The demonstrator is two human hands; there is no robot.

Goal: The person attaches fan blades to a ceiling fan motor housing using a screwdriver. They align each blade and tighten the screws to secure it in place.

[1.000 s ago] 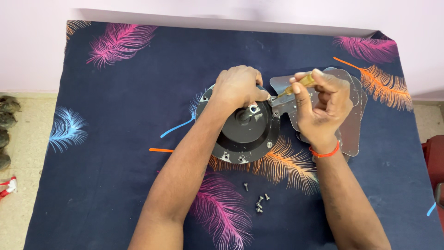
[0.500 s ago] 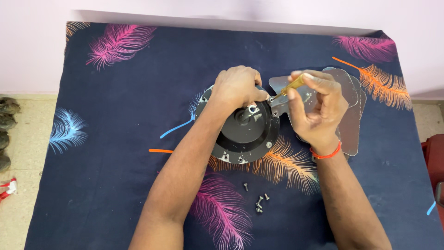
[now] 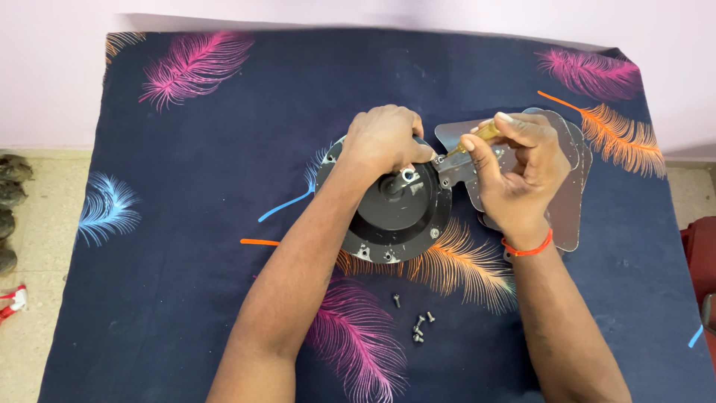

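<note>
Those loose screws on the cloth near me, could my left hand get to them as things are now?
Probably yes, once it lets go. The left hand is pressed on top of the black round motor housing, while the loose screws lie in the open on the feather-print cloth, between both forearms, with nothing covering them.

A round motor housing point(image 3: 395, 216) of black metal with a smooth, slightly glossy finish lies on a matt dark-blue woven cloth point(image 3: 186, 186) printed with coloured feathers. Beside it lie flat blades point(image 3: 567, 186) of dull grey sheet metal, smooth and faintly reflective, and the right hand point(image 3: 518, 172) holds a screwdriver point(image 3: 477, 138) with a glossy amber plastic handle. Small shiny metal screws point(image 3: 418, 325) rest on the cloth, and the floor point(image 3: 30, 328) looks like speckled, polished stone.
</note>
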